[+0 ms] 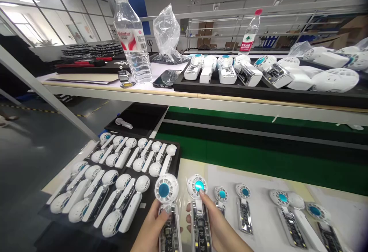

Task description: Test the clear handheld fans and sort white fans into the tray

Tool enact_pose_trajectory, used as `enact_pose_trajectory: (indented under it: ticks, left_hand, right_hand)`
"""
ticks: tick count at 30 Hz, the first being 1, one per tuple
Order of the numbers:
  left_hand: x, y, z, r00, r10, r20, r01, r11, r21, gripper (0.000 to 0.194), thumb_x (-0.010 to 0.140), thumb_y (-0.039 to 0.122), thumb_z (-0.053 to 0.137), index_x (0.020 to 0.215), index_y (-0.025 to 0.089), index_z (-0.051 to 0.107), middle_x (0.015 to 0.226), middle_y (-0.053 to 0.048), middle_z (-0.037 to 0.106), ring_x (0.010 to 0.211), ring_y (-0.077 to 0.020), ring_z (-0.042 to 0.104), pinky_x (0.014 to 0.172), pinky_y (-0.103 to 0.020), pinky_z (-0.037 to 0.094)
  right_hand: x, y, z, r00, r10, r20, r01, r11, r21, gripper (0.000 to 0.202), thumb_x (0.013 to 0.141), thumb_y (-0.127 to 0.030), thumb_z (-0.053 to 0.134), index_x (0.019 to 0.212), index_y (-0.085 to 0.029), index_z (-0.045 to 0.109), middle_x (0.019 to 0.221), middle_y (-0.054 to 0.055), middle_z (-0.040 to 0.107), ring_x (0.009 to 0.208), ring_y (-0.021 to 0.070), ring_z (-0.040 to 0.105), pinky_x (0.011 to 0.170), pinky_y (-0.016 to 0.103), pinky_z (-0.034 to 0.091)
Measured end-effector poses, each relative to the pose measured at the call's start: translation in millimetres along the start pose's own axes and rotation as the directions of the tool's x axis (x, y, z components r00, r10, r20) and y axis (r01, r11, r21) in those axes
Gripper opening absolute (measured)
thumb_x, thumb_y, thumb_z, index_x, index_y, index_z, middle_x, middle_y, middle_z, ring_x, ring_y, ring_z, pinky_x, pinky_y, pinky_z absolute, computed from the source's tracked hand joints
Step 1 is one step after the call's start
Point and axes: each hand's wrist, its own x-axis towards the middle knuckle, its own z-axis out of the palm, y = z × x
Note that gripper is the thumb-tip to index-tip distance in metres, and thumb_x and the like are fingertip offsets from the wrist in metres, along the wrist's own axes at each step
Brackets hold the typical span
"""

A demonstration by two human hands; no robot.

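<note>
Two small white fans with blue round centres and clear handles that show circuit boards are held side by side at the bottom centre. My left hand (153,225) is closed round the handle of the left fan (166,190). Fingers of my right hand (220,223) wrap the right fan (197,187), its thumb at the lower edge of the shiny blue centre. The two fan heads are apart, both upright and facing me. Just right of my right hand, another fan (244,210) lies on the white work surface (261,183).
At left, a black foam tray (178,150) holds several fans in rows. Several more lie at right. A raised shelf (198,99) crosses in front, bearing a large water bottle (132,37), a phone (168,78), a plastic bag (167,30), a red-capped bottle (249,35) and more fans.
</note>
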Motion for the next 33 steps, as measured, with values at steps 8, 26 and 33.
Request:
enact_pose_trajectory:
  ticks: [8, 26, 33]
  left_hand:
    - [11.0, 3.3, 3.9, 0.996, -0.074, 0.055, 0.077, 0.996, -0.049, 0.051, 0.058, 0.042, 0.071, 0.099, 0.014, 0.062, 0.082, -0.01, 0.07, 0.096, -0.0338, 0.059, 0.081, -0.042, 0.047]
    - [-28.7, 51.9, 31.5, 0.939, -0.165, 0.302, 0.192, 0.979, -0.062, 0.04, 0.079, 0.046, 0.047, 0.096, 0.014, 0.064, 0.083, -0.009, 0.067, 0.081, -0.0242, 0.061, 0.077, -0.036, 0.05]
    - [-35.1, 59.3, 36.0, 0.938, -0.113, 0.328, 0.159, 0.98, -0.116, 0.032, 0.078, 0.038, 0.051, 0.099, 0.018, 0.064, 0.087, -0.005, 0.069, 0.09, -0.0232, 0.062, 0.077, -0.032, 0.052]
  right_hand:
    - [11.6, 6.7, -4.9, 0.945, -0.321, -0.067, 0.314, 0.944, -0.097, 0.066, 0.059, -0.065, 0.062, 0.104, -0.019, 0.052, 0.064, 0.002, 0.066, 0.047, 0.0174, 0.057, 0.047, 0.028, 0.04]
    - [-53.7, -36.5, 49.3, 0.933, -0.25, 0.26, 0.214, 0.964, 0.16, 0.058, 0.084, -0.06, 0.024, 0.082, -0.017, 0.063, 0.068, 0.004, 0.063, 0.058, 0.0127, 0.056, 0.059, 0.025, 0.045]
    - [-49.3, -43.2, 55.1, 0.915, -0.258, 0.309, 0.217, 0.963, 0.16, 0.067, 0.081, -0.066, 0.019, 0.073, -0.016, 0.062, 0.062, 0.007, 0.062, 0.064, 0.0183, 0.06, 0.07, 0.034, 0.046]
